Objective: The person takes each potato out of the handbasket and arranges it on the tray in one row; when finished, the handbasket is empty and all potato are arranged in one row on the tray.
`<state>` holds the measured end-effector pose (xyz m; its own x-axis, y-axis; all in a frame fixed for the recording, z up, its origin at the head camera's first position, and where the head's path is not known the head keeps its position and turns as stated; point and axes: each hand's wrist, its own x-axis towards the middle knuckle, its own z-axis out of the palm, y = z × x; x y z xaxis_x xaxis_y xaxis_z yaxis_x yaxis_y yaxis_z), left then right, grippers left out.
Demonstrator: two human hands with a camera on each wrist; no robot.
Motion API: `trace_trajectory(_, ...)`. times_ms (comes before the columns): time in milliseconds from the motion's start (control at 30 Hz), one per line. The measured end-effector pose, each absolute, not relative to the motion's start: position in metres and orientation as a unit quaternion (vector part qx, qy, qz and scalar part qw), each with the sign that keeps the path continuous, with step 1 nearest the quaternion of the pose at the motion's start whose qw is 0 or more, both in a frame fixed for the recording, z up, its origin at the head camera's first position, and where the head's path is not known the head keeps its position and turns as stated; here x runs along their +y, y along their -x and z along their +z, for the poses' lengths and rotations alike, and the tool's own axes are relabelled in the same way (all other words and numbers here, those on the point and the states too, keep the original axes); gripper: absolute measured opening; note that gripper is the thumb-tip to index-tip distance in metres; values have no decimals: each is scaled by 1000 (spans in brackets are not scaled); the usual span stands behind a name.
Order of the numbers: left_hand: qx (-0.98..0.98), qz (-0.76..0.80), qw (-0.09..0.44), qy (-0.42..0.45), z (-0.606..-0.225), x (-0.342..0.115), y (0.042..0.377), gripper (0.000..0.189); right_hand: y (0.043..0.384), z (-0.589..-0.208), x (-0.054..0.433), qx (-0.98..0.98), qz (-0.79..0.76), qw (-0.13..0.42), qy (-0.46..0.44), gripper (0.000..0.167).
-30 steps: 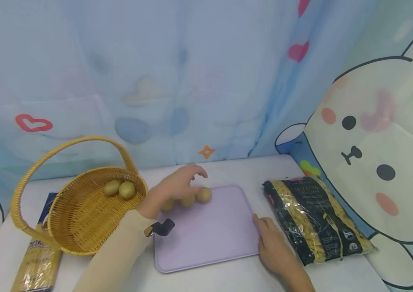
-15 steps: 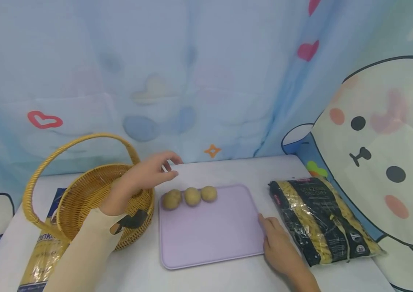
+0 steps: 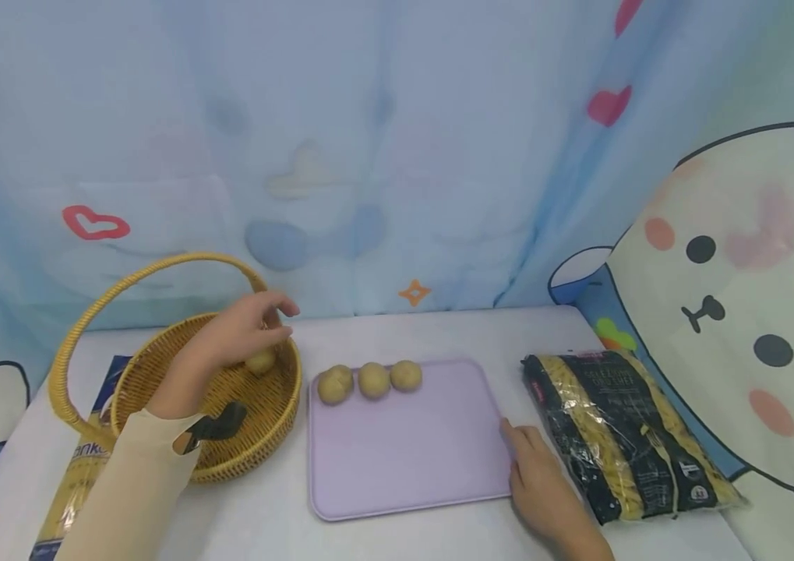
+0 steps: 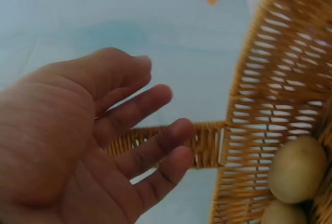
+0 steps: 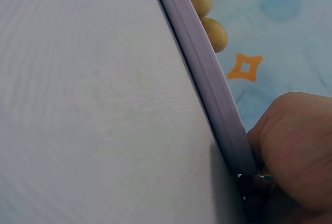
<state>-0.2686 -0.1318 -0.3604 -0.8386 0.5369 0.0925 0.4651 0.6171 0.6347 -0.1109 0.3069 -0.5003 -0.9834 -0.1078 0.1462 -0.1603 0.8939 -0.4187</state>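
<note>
My left hand [image 3: 235, 331] hovers over the wicker basket [image 3: 280, 413], its fingers loosely bent and nothing between them. In the left wrist view, that hand [image 4: 114, 130] shows its bare palm beside the basket handle [image 4: 207, 143]. Inside the basket lies a potato [image 3: 261, 361]; the left wrist view shows another next to a potato [image 4: 298, 169]. Several potatoes sit in a row along the far left edge of the lilac tray [image 3: 411, 452], one being a potato [image 3: 373, 380]. My right hand [image 3: 540, 483] grips the tray's right edge, thumb above and fingers below the rim.
A bag of pasta [image 3: 628, 436] lies right of the tray, near my right hand. Partly under the basket's left side is a pack of spaghetti [image 3: 77, 491]. The basket's tall handle [image 3: 137, 274] arches behind my left forearm. A printed curtain [image 3: 382, 156] hangs behind the table.
My left hand has moved left from above the potatoes on the tray to over the basket, uncovering the row. My right hand keeps its hold on the tray's edge.
</note>
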Motion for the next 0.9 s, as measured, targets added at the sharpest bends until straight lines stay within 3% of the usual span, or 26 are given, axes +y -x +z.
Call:
trace_trajectory(367,929,266,88,-241,-377,-155,266,34,111,-500,307,-973,222,40,-54,54)
trace_trajectory(567,937,247,100,-225,-388,-164,270,40,112,-500,305,-972,219,56,-66,54)
trace_trajectory(900,946,228,113,-200,-407,-161,278,44,111,-500,306,-973,217,43,-57,54)
